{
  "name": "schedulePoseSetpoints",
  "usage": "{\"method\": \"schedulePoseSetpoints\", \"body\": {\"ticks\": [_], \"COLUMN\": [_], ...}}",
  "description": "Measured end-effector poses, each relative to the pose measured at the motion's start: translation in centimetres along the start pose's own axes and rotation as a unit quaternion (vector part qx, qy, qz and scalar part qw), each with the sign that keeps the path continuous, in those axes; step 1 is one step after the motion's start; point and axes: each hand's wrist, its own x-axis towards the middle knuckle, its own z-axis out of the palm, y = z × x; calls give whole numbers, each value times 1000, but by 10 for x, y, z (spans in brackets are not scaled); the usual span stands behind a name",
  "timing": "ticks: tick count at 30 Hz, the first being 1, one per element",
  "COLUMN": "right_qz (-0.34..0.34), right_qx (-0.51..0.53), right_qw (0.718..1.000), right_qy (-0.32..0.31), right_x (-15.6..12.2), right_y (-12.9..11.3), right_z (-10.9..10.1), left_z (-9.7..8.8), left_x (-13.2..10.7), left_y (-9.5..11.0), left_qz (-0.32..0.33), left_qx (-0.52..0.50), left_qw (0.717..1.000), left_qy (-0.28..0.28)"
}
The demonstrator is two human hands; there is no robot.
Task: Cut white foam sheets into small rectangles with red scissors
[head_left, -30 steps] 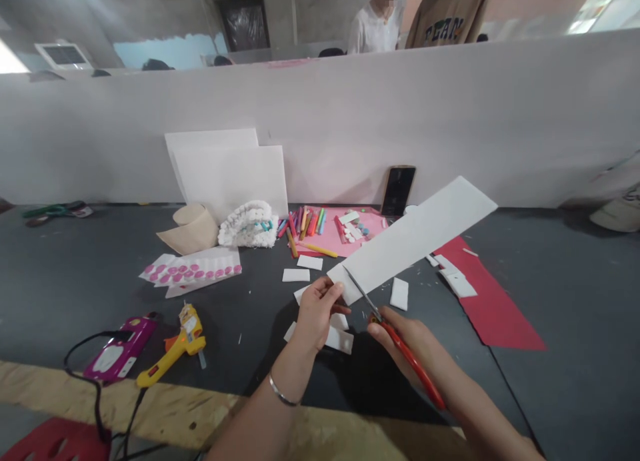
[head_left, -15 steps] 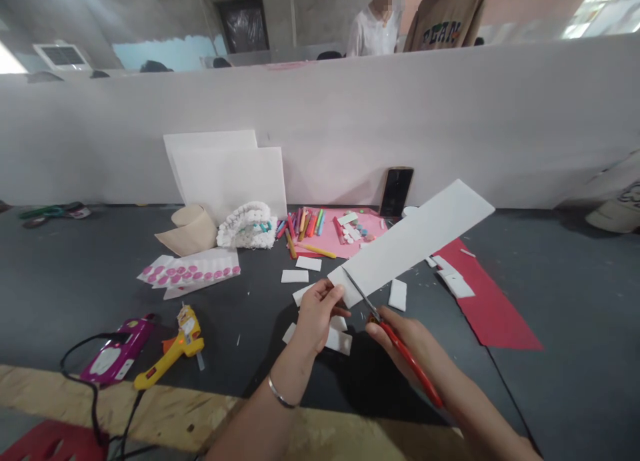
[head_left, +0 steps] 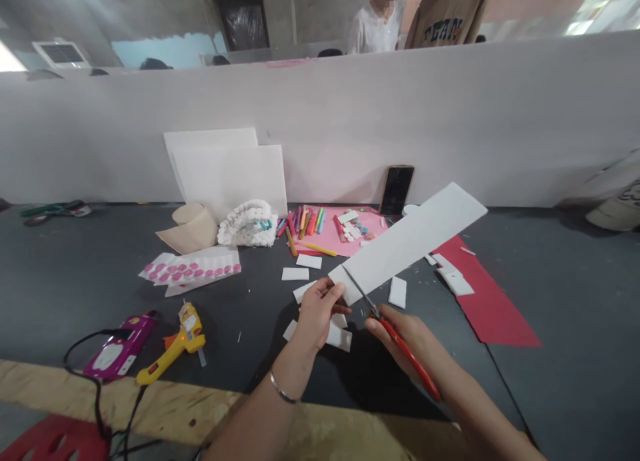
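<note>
A long white strip of foam sheet (head_left: 415, 238) slants up to the right over the dark table. My left hand (head_left: 320, 311) pinches its near left end between thumb and fingers. In my right hand (head_left: 400, 334) is a pair of red-handled scissors (head_left: 413, 361), its blades lying across the strip just right of my left thumb. The blades look closed or nearly so along the cut line. Several small white rectangles, such as one piece (head_left: 398, 292) and another piece (head_left: 295, 274), lie around and below my hands.
Coloured markers (head_left: 310, 221) lie on pink paper behind the strip, near a propped phone (head_left: 397, 189). Red paper (head_left: 495, 308) lies at right. To the left are a yellow glue gun (head_left: 175, 348), a purple power strip (head_left: 123, 346) with cables, dotted paper (head_left: 193, 269) and white boards (head_left: 235, 174).
The far end of the white strip has dipped slightly and shifted a little left. Both hands keep nearly the same position, with the scissors still across the strip.
</note>
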Motion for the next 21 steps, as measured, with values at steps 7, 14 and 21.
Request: {"method": "schedulePoseSetpoints", "body": {"ticks": [7, 14, 21], "right_qz": [-2, 5, 43], "right_qx": [17, 51, 132], "right_qw": [1000, 999, 990], "right_qy": [10, 4, -6], "right_x": [2, 2, 2], "right_y": [-4, 0, 0], "right_z": [1, 4, 10], "left_z": [0, -1, -4], "left_x": [1, 0, 2], "left_y": [-1, -3, -5], "left_qz": [-5, -9, -14], "left_qx": [-13, -12, -4], "left_qw": [1000, 1000, 1000], "left_qy": [8, 8, 5]}}
